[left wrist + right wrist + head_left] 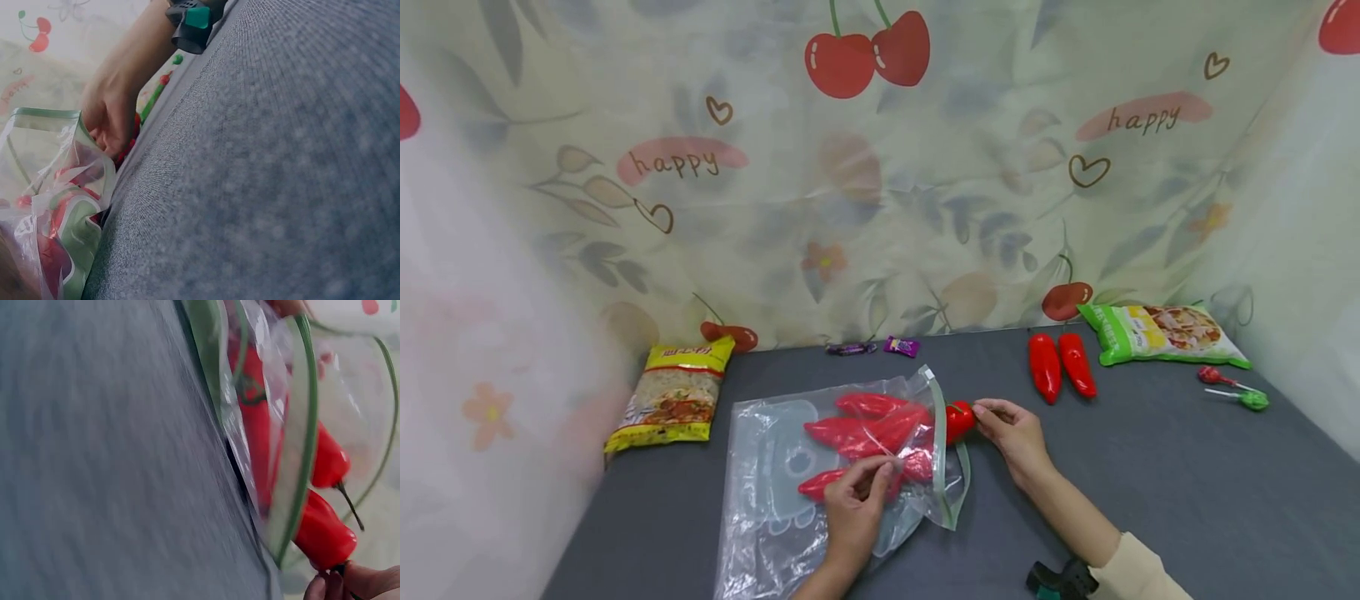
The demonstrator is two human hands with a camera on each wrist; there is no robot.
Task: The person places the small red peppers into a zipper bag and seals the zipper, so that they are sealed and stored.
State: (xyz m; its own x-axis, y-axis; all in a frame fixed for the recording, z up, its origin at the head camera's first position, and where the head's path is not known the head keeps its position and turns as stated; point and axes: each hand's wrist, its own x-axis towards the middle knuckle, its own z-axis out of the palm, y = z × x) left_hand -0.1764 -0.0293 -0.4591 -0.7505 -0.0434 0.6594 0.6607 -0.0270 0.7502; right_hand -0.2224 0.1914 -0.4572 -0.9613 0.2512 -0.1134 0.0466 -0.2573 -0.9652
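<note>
A clear zip bag [760, 467] with a pale green zip edge lies at the centre of the dark table, with several red peppers [872, 429] inside. My left hand [857, 504] pinches its upper film between thumb and fingers, over the peppers. At the bag's mouth, on the right, my right hand [1018, 437] pinches a red pepper [958, 419] by its stem end. The right wrist view shows this pepper [325, 534] partly inside the open mouth, beside another pepper [330, 459] with a long dark stem. The bag's folds partly hide the peppers deeper in.
Two red peppers [1045, 368] lie at the back right, beside a green-and-white food packet [1172, 333]. Two lollipops [1251, 400] are right of them. A yellow food packet [670, 392] stands at the left. Small purple-wrapped sweets [901, 346] lie along the back edge, before a printed curtain [895, 208].
</note>
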